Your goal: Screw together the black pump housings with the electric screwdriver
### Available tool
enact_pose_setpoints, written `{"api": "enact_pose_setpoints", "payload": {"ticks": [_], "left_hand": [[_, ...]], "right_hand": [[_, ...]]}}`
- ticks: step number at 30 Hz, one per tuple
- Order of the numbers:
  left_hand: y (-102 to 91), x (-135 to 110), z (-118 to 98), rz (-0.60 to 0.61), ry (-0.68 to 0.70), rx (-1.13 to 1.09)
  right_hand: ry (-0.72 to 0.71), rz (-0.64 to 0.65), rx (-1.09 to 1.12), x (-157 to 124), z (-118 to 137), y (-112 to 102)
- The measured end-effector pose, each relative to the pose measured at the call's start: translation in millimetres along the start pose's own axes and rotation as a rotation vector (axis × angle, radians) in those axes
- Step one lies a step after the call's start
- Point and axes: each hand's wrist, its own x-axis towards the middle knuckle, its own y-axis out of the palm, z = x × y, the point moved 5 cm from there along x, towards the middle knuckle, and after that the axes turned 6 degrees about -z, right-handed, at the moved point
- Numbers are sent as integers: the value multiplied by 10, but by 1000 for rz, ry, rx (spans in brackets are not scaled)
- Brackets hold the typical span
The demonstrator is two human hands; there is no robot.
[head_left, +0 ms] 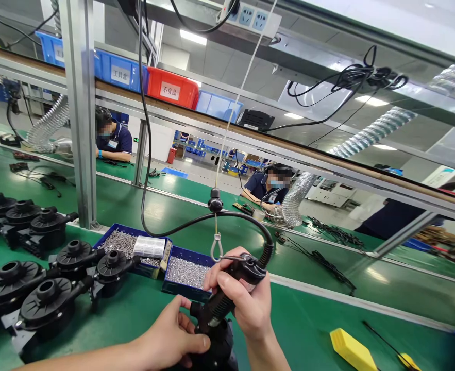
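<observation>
My right hand (243,300) is closed round the grip of a black electric screwdriver (227,296) that hangs from a cord and a black cable. The tool points down onto a black plastic pump part (217,350) at the bottom edge of the view. My left hand (171,337) grips that part from the left, thumb on its side. Just behind my hands stand two blue trays of silver screws (186,272).
Several black pump housings (47,304) sit in rows on the green bench at left. A yellow block (351,350) lies at right. An upright metal post (81,113) stands at left. Two people work across the green conveyor, beside flexible ducts (297,198).
</observation>
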Motion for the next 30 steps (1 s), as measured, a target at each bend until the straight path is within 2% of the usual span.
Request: {"api": "enact_pose_setpoints", "payload": {"ticks": [5, 8, 13, 16, 24, 30], "left_hand": [[6, 4, 18, 0, 18, 4], [17, 86, 118, -1, 35, 10], [25, 210, 269, 6, 56, 4], [22, 229, 294, 6, 71, -8], [40, 70, 138, 21, 105, -9], [25, -14, 77, 20, 215, 10]], "right_hand": [[19, -50, -23, 5, 8, -19], [-1, -8, -25, 19, -3, 0], [60, 13, 26, 7, -34, 6], [47, 89, 83, -5, -63, 14], [54, 237, 133, -14, -152, 62], [56, 210, 173, -16, -176, 42]]}}
